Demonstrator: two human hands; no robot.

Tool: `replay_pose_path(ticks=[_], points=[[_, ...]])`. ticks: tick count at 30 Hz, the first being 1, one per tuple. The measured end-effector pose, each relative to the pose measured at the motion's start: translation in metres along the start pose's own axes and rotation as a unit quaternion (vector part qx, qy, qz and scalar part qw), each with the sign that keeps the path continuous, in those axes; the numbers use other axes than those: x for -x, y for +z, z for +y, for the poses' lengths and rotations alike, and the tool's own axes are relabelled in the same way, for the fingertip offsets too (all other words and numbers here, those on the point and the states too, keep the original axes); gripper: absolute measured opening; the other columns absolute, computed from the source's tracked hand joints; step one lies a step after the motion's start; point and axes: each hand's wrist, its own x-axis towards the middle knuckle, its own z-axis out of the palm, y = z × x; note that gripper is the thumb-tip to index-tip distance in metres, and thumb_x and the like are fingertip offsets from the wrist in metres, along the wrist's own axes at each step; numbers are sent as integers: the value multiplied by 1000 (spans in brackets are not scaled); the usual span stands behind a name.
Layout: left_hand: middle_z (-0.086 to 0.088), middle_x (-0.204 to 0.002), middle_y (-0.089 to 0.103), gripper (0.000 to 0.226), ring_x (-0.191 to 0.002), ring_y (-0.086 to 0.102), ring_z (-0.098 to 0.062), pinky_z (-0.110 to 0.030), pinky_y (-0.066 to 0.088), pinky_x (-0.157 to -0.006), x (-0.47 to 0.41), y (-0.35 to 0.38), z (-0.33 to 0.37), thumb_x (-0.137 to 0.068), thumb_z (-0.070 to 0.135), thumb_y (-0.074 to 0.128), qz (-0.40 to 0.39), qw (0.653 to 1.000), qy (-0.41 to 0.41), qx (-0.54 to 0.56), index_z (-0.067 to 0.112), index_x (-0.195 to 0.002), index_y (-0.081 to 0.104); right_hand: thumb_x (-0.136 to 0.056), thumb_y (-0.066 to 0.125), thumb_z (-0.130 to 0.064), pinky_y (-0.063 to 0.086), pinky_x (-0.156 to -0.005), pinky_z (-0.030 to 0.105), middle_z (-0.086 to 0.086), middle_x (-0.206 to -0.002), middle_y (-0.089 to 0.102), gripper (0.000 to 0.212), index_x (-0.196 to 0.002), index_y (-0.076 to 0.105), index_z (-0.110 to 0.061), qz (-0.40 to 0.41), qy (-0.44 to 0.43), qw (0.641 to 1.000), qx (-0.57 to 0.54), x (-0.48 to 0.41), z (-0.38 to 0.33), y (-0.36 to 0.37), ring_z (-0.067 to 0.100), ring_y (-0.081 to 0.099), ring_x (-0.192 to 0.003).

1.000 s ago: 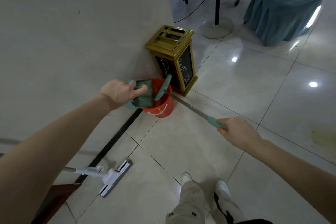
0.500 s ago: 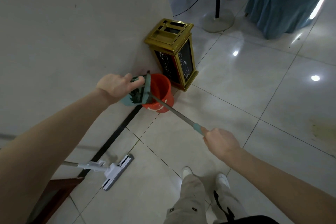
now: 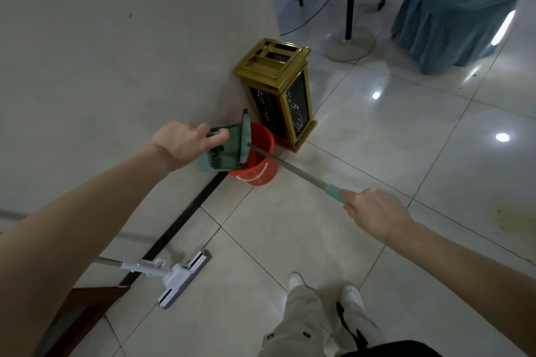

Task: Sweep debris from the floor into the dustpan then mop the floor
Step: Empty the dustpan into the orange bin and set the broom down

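Observation:
My left hand (image 3: 185,143) grips a teal dustpan (image 3: 204,164) tilted over a red bucket (image 3: 262,153) by the wall. The broom (image 3: 243,139), with a teal head and dark bristles, lies pressed against the dustpan above the bucket's rim. Its metal handle runs down to the right to a teal grip, where my right hand (image 3: 377,210) is closed on it. A white flat mop (image 3: 181,278) lies on the tiled floor at the lower left, its handle leading off left behind my arm. I cannot make out debris in the dustpan.
A gold and black bin (image 3: 280,90) stands against the wall corner just behind the bucket. A stand with a round base (image 3: 349,42) and a teal draped table (image 3: 452,9) are farther back. My feet (image 3: 295,281) are at the bottom centre. A brown door edge (image 3: 84,303) is lower left.
The broom head has swung from beside the bucket's right rim to lie flat against the dustpan. My right hand drew the handle left and back, then out right again.

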Motion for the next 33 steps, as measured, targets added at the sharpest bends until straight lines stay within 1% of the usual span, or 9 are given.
replay_pose_path(ticks=[3,7,12,14,17,21,27,30,33], points=[[-10,-93,55,50,-66,62,-31,-31,35,-44,12,-4,-17,-97,19,48,3,998,-50,38,27,-127,9,-96,52,-35,48,-61,30,8,-89,66,33,-129,57,-34,15,30,997,-72,6,4,-18,27,64,-77],[-15,-79,54,38,-52,58,-35,-30,34,-39,40,-8,-32,-95,30,53,57,983,-121,122,24,-122,25,-94,60,-32,44,-56,25,5,-88,68,33,-127,63,-28,30,24,994,-101,5,17,-42,12,53,-56],[-15,-72,53,40,-45,56,-35,-26,29,-37,79,-13,-36,-89,26,64,78,974,-165,134,21,-117,35,-93,62,-33,51,-61,27,7,-103,70,36,-128,62,-26,22,-11,996,-86,2,37,-73,14,59,-63],[-14,-73,53,40,-45,56,-35,-27,30,-38,89,-15,-31,-89,28,63,72,974,-167,132,22,-115,34,-92,63,-36,54,-66,29,6,-102,70,37,-128,62,-29,20,-16,996,-80,5,47,-85,16,63,-68],[-14,-73,54,41,-46,58,-35,-29,33,-38,100,-17,-20,-87,28,64,72,973,-175,134,22,-115,34,-91,64,-38,58,-66,35,-2,-86,64,37,-127,62,-31,11,-33,997,-75,11,64,-101,14,62,-62],[-12,-66,54,51,-38,55,-31,-23,28,-35,106,-17,2,-78,22,75,78,975,-152,140,20,-113,39,-89,65,-39,58,-67,38,-13,-73,59,34,-123,64,-35,-6,-53,996,-65,17,88,-117,15,64,-60],[-7,-66,54,54,-39,54,-29,-25,31,-32,96,-1,59,-79,27,75,46,979,-117,163,23,-116,36,-89,64,-41,56,-67,33,-11,-84,64,33,-121,65,-35,-55,-54,997,-32,31,120,-115,11,62,-65],[-7,-79,57,49,-55,61,-29,-34,44,-40,82,7,88,-90,34,61,-2,979,-96,181,29,-122,24,-90,62,-40,53,-75,28,-8,-105,67,34,-124,64,-32,-91,-59,994,-32,40,133,-109,6,60,-74],[-6,-88,57,45,-65,64,-29,-37,52,-49,64,16,106,-96,40,48,-35,974,-92,203,31,-126,16,-90,61,-41,48,-72,21,-12,-98,62,33,-122,64,-32,-110,-54,992,-13,45,144,-107,2,56,-72]])
